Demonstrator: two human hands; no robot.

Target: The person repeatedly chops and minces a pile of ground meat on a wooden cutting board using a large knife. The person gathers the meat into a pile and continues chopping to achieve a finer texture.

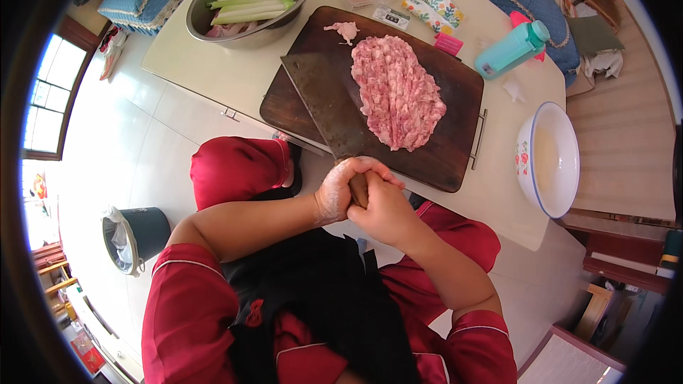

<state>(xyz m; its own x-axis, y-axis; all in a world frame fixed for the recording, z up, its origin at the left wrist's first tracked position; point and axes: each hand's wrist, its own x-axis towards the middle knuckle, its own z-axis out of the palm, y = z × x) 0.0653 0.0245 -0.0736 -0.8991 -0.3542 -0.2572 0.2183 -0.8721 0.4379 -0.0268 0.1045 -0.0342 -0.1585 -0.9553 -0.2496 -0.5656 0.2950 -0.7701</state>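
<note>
Both of my hands are closed together around the wooden handle of a broad cleaver (pixel 325 98). My left hand (pixel 337 192), whitish and wet-looking, wraps the handle near the blade. My right hand (pixel 383 210) grips closer to the butt, and the fingers of the two hands overlap. The dark blade slants up and left above a brown wooden cutting board (pixel 448 162); whether it touches the wood I cannot tell. To its right, a flattened mound of minced raw meat (pixel 397 93) covers the board's middle, its surface ridged. A small pale scrap of meat (pixel 344 31) lies near the far edge.
On the cream table (pixel 525 229) stand a steel bowl (pixel 256 37) of leeks (pixel 251 8), a turquoise bottle (pixel 509 50) and a white enamel basin (pixel 525 162). Small packets and a floral-patterned pouch (pixel 433 8) lie behind the board. A lined bin (pixel 149 232) stands at left.
</note>
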